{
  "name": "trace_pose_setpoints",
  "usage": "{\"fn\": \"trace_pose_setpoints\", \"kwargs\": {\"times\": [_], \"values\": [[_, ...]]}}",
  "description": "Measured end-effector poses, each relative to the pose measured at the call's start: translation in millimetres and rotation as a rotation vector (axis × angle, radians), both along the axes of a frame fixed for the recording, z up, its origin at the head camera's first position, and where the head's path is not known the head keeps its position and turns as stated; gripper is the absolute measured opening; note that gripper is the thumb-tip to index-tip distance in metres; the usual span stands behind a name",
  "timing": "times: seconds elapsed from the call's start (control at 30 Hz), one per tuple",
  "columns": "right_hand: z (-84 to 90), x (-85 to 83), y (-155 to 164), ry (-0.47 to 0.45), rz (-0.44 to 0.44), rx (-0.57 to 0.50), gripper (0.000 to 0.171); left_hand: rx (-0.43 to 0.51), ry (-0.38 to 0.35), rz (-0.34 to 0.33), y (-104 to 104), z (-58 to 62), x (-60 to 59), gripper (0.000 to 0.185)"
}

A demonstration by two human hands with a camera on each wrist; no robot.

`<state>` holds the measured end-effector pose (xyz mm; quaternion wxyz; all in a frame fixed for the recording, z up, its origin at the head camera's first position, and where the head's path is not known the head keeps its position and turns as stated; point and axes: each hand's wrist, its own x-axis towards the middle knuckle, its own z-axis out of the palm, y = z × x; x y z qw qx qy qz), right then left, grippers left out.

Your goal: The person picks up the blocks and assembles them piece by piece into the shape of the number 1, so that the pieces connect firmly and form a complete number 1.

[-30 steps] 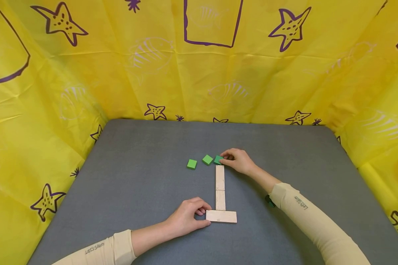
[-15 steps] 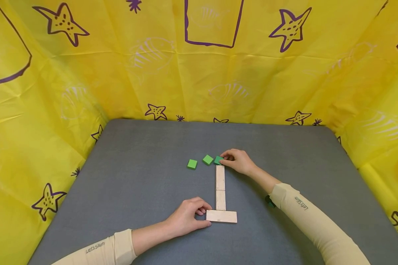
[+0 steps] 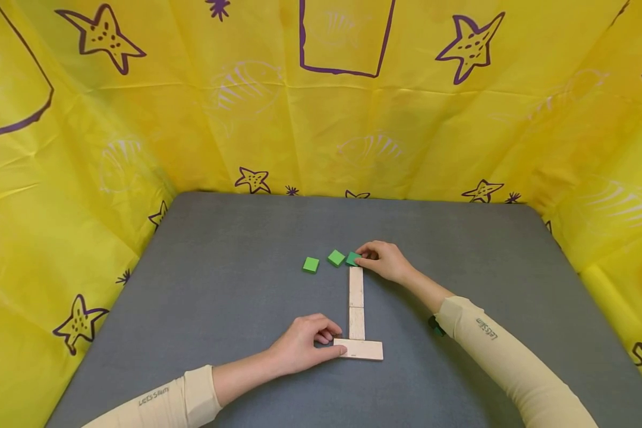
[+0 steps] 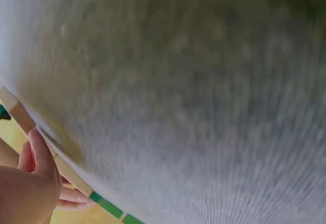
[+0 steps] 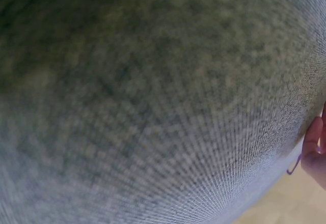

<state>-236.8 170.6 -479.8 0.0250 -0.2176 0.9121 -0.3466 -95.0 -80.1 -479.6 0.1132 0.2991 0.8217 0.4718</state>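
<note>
In the head view, a pale wooden block lies crosswise at the near end of two more pale blocks, a near one and a far one, set end to end. My left hand holds its left end, thumb over the top face and fingers at the far edge. Beyond the far block, my right hand pinches a dark green square block by its right side. The left wrist view shows the left thumb against the wood; the right wrist view catches only part of the right hand.
Two light green square blocks, one nearer and one further left, lie left of the dark green one. All rest on a grey tabletop. Yellow cloth with sea drawings surrounds the back and sides.
My left thumb has shifted from the near edge of the crosswise wooden block up onto its top face. My right hand and the blocks stay in place.
</note>
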Motion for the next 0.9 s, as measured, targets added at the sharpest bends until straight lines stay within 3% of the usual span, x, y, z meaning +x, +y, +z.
{"fn": "trace_pose_setpoints", "kwargs": {"times": [0.23, 0.57, 0.9], "values": [[0.6, 0.4, 0.0, 0.0, -0.004, -0.001, 0.022, 0.001, 0.061, 0.074, -1.8, 10.5, -17.5, 0.024], [2.6, 1.0, -0.5, -0.013, -0.004, 0.003, 0.023, -0.022, 0.174, 0.199, -6.9, 20.3, -54.8, 0.028], [0.4, 0.3, -0.5, -0.016, -0.008, -0.003, 0.022, -0.156, 0.314, 0.237, -1.3, 27.8, -89.2, 0.036]]}}
